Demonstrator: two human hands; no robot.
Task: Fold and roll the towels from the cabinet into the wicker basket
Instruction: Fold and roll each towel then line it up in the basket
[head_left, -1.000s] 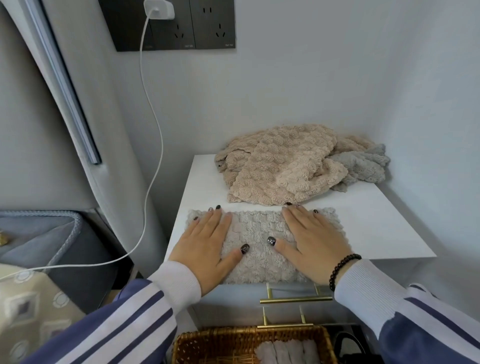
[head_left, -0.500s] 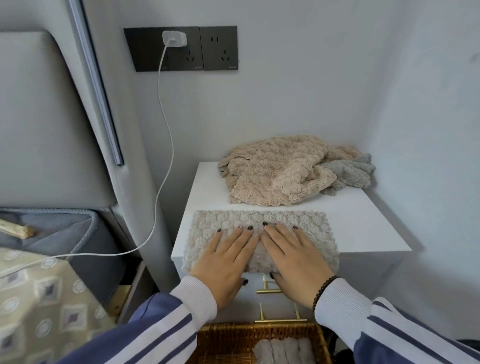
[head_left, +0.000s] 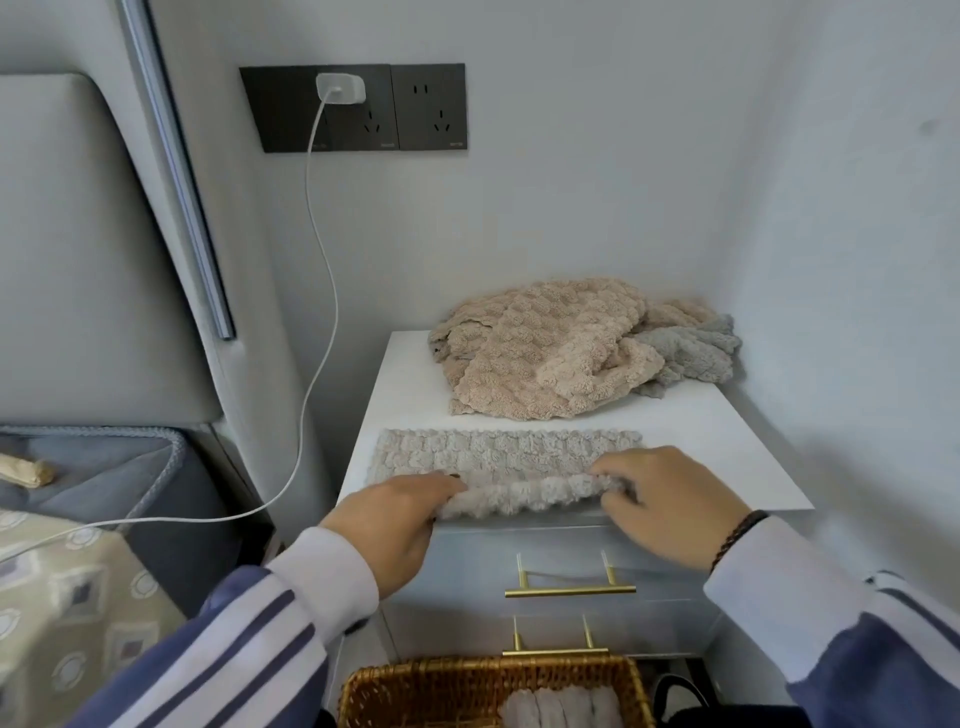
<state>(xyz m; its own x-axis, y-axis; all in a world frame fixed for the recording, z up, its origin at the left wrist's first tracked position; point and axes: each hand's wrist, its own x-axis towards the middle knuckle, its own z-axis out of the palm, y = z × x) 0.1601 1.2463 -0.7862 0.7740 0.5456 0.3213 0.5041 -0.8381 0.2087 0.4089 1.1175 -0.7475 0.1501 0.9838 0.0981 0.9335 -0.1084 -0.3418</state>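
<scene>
Both hands on the grey towel (head_left: 506, 457)
Left hand (head_left: 395, 519) and right hand (head_left: 670, 506) curl round its rolled near edge (fingertips tucked in), one at each end

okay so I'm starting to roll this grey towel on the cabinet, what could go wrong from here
1. The grey bobbled towel is being rolled from the white cabinet's front edge; the roll could slip off toward the wicker basket.
2. The left hand and right hand grip only the roll's ends, so the middle may sag and roll loosely.
3. Rolling away could push into the beige towel pile just behind.
</scene>
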